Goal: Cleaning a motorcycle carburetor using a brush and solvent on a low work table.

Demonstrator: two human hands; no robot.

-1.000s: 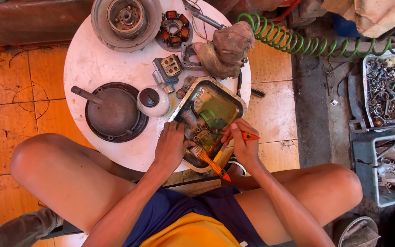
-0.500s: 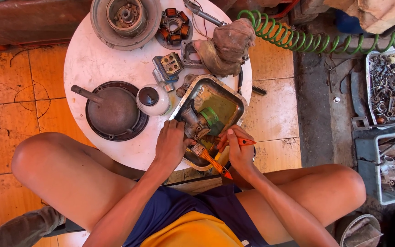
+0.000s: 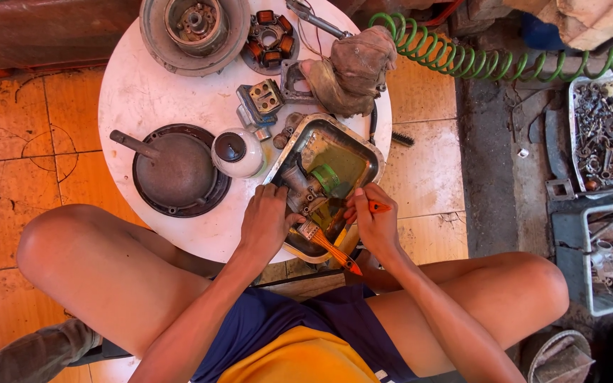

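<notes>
Since a moment ago your right hand has shifted a little toward the middle of the metal tray, while your left hand has stayed on the tray's near-left edge. Your left hand is closed around the grey carburetor, holding it in the yellowish liquid that fills the tray, and a green part sits just beyond its fingertips. Your right hand is closed on a small orange-handled tool, whose handle sticks out past the thumb; its working end is hidden among the parts. Between your two hands a paintbrush with an orange handle lies across the tray's near rim, bristles toward the carburetor and handle pointing back at your lap. Just beyond your left hand on the round white table stands a white cup, and further left of it a dark round cover. Well beyond both hands lie a dirty rag, a copper-wound coil ring and a large grey drum.
</notes>
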